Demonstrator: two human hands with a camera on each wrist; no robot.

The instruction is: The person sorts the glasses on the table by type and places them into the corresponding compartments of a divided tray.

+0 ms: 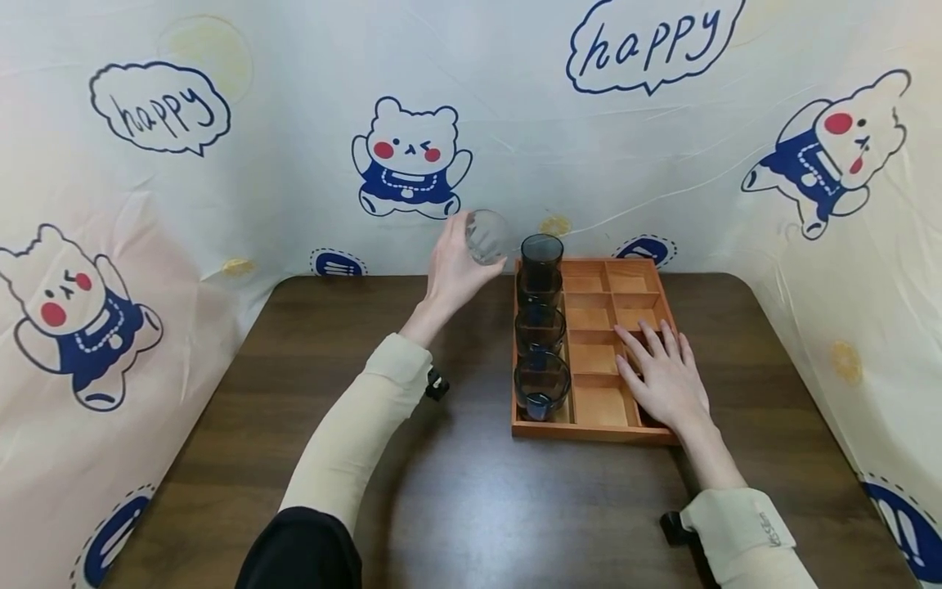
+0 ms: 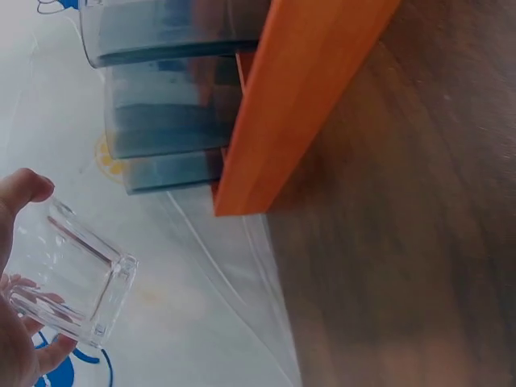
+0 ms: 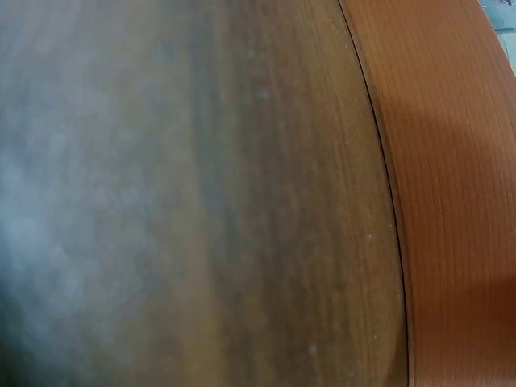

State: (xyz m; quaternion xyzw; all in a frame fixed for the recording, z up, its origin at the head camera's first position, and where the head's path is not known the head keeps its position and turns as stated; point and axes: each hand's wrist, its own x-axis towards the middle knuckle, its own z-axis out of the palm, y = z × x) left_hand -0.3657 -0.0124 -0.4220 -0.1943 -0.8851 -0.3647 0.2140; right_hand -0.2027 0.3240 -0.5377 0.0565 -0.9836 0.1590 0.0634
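My left hand (image 1: 455,270) holds a clear drinking glass (image 1: 487,237) up beyond the table's back edge, to the left of the tray's far corner. In the left wrist view the thumb and fingers curve around this clear glass (image 2: 81,282), and its thick base points away from the palm. A wooden divided tray (image 1: 589,433) lies on the table with several dark-tinted glasses (image 1: 541,376) standing in its left column. Straight fingers spread, my right hand (image 1: 668,380) rests across the tray's right side. The right wrist view catches only the tray's outer wall (image 3: 455,177), not the hand.
Brown wood-grain table (image 1: 353,327) extends on both sides of the tray and in front of it. Behind the table hangs a pale printed cloth (image 1: 287,147) with bears and lettering, which also runs along both sides. The tray's other visible compartments hold no glasses.
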